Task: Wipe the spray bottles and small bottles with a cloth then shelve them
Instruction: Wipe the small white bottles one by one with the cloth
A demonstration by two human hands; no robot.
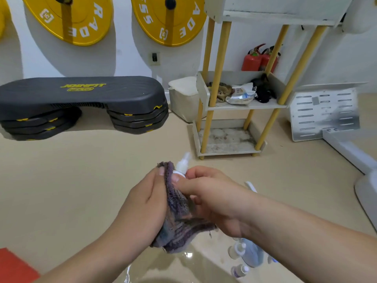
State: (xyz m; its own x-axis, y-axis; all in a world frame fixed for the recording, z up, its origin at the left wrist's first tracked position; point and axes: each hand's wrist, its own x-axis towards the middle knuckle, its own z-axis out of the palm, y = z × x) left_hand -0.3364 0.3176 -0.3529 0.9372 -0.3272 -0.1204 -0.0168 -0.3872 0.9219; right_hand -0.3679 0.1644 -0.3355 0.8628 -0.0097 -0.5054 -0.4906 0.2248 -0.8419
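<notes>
My left hand (142,203) grips a purple-grey cloth (177,213) that wraps the body of a small white bottle (182,165). Only the bottle's white nozzle top sticks out above the cloth. My right hand (210,193) closes on the bottle from the right, thumb and forefinger pinching its neck. Both hands are held above the beige floor, in front of the shelf unit (230,105). More bottles lie on the floor under my right forearm: a bluish spray bottle (252,255) and a small clear bottle (240,270), partly hidden by the arm.
The white shelf with yellow posts holds rags, a packet and a black item on its middle tier (244,105); the bottom tier (226,139) is stained. A black step platform (81,101) stands left. A white bin (183,97), red extinguishers (257,59) and a slotted panel (324,113) are nearby.
</notes>
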